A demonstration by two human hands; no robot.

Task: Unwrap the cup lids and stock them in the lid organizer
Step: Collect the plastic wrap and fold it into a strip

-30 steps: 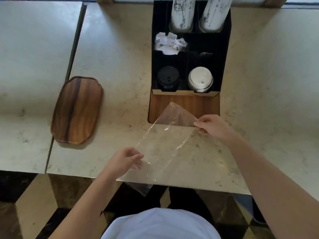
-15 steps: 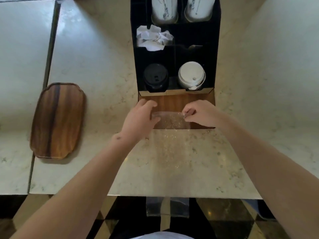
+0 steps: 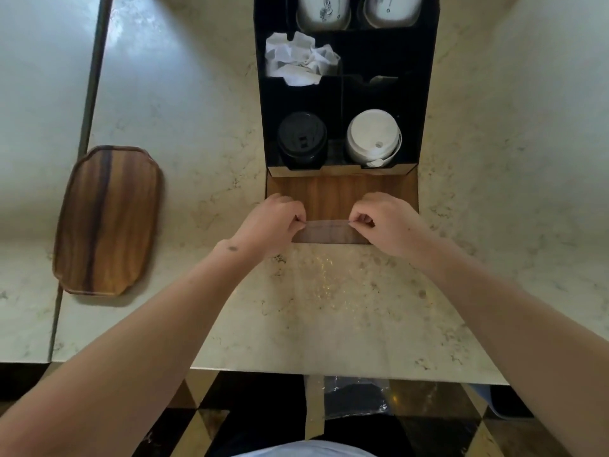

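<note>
A clear plastic wrapper (image 3: 329, 291) lies flat on the marble counter, its far edge against the wooden front of the lid organizer (image 3: 425, 94) and its near end hanging over the counter's front edge. My left hand (image 3: 272, 224) pinches the wrapper's far left corner. My right hand (image 3: 384, 222) pinches its far right corner. In the organizer's front row a stack of black lids (image 3: 301, 138) fills the left compartment and a stack of white lids (image 3: 374, 138) the right one.
Crumpled white paper (image 3: 300, 59) sits in the organizer's middle left compartment, and two white cup stacks (image 3: 324, 11) stand in the back row. A wooden tray (image 3: 107, 221) lies at the left. A seam (image 3: 89, 127) splits the counter near it.
The wrapper went from held slanted in the air to lying flat on the counter. Both hands moved forward to its far edge at the organizer's front and now pinch the corners.
</note>
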